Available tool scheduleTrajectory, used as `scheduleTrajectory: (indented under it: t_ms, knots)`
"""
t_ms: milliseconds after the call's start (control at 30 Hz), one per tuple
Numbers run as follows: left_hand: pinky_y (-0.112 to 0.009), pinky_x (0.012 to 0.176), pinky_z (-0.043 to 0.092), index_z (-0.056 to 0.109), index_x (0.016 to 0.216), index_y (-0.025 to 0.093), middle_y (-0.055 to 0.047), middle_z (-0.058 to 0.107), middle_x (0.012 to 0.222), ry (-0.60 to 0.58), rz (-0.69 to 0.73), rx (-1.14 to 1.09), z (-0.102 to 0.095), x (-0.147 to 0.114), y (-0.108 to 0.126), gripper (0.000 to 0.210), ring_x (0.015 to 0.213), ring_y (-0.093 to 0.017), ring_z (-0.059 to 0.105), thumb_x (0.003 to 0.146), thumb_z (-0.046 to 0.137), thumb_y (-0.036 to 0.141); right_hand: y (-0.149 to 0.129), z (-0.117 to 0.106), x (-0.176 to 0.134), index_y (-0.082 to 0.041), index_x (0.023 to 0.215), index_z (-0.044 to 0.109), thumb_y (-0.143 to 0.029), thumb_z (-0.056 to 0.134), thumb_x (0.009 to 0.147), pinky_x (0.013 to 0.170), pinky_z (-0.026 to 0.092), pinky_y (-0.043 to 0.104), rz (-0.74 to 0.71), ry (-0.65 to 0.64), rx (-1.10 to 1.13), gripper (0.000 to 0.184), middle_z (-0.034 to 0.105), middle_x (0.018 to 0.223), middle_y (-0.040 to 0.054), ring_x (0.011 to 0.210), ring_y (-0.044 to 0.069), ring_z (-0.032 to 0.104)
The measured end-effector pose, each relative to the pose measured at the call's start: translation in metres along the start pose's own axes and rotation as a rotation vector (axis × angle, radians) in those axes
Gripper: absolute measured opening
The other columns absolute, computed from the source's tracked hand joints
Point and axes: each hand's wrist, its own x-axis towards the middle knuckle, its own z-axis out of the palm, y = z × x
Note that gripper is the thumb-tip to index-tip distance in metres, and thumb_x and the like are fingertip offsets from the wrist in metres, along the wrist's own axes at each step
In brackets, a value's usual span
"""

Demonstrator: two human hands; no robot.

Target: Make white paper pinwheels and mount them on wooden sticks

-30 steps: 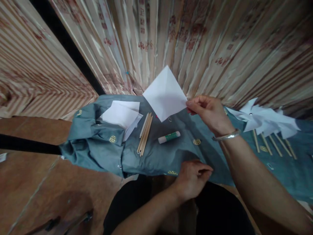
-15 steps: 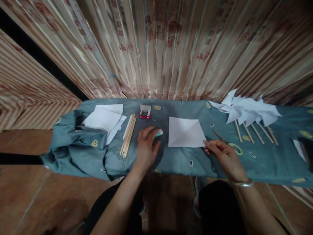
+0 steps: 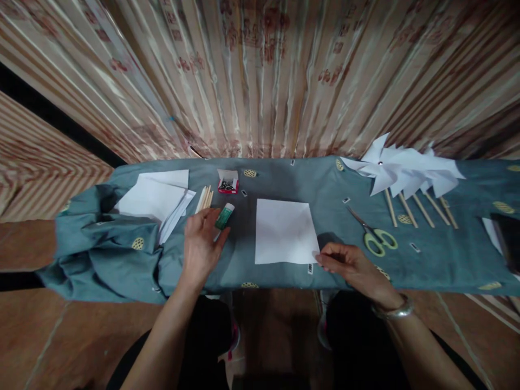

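A green glue stick (image 3: 224, 216) with a pale cap sits between the thumb and fingers of my left hand (image 3: 199, 238), just above the cloth. Under that hand, pale wooden sticks (image 3: 206, 198) are partly hidden. My right hand (image 3: 351, 266) pinches the near right corner of a square white sheet of paper (image 3: 284, 230), which lies flat in front of me. Green-handled scissors (image 3: 376, 238) rest to the right, apart from my right hand.
Loose white sheets (image 3: 152, 197) lie at the left by bunched cloth (image 3: 101, 238). A small red box (image 3: 228, 182) of metal pins stands at the back. Several paper pinwheels (image 3: 382, 165) on sticks lie at the back right. A dark object (image 3: 507, 238) is at the right edge.
My left hand has moved left with the glue stick, over the wooden sticks. The sheet has slid a little toward me, its corner still in my right hand.
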Motion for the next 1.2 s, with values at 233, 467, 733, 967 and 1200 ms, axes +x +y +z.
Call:
scheduleTrajectory:
  t_ms: [233, 467, 733, 967, 1200]
  knots:
    - [-0.044, 0.095, 0.046, 0.051, 0.126, 0.017, -0.014, 0.058, 0.125, -0.22, 0.397, -0.257, 0.014, -0.036, 0.074, 0.047, 0.115, -0.028, 0.052, 0.087, 0.06, 0.04, 0.004, -0.004, -0.01, -0.019, 0.058, 0.06, -0.058, 0.067, 0.073, 0.051, 0.037, 0.025, 0.042, 0.039, 0.011, 0.042, 0.055, 0.055, -0.0014, 0.052, 0.012, 0.047]
    - [-0.041, 0.084, 0.051, 0.054, 0.123, 0.013, -0.014, 0.064, 0.115, -0.351, 0.41, -0.229, 0.033, -0.042, 0.095, 0.033, 0.1, -0.024, 0.058, 0.092, 0.051, 0.023, -0.009, -0.015, -0.026, -0.02, 0.065, 0.066, -0.057, 0.068, 0.074, 0.058, 0.047, 0.026, 0.072, -0.066, 0.153, 0.039, 0.064, 0.063, 0.0022, 0.06, 0.015, 0.058]
    - [-0.034, 0.087, 0.055, 0.062, 0.114, 0.015, -0.009, 0.069, 0.104, -0.282, 0.365, -0.486, 0.029, -0.042, 0.096, 0.024, 0.097, -0.018, 0.063, 0.094, 0.048, 0.015, 0.004, -0.022, -0.014, -0.034, 0.123, 0.062, -0.037, 0.064, 0.082, 0.111, 0.035, 0.049, -0.254, 0.266, -0.228, 0.041, 0.05, 0.143, 0.0047, 0.132, 0.028, 0.046]
    - [-0.031, 0.085, 0.056, 0.057, 0.121, 0.016, -0.007, 0.07, 0.103, -0.326, 0.258, -0.592, 0.025, -0.048, 0.096, 0.028, 0.093, -0.017, 0.066, 0.095, 0.047, 0.018, 0.004, -0.02, -0.005, -0.029, 0.088, 0.071, -0.039, 0.063, 0.085, 0.118, 0.02, 0.054, -0.302, 0.163, -0.195, 0.014, 0.045, 0.149, 0.0023, 0.142, 0.028, 0.033]
    - [-0.039, 0.093, 0.053, 0.031, 0.142, 0.016, -0.018, 0.055, 0.131, -0.237, 0.203, -0.42, 0.023, -0.052, 0.094, 0.053, 0.115, -0.024, 0.059, 0.092, 0.05, 0.019, 0.001, -0.009, 0.021, -0.023, 0.081, 0.069, -0.04, 0.062, 0.084, 0.116, 0.027, 0.049, -0.296, 0.188, -0.151, 0.019, 0.056, 0.138, 0.0082, 0.136, 0.027, 0.043]
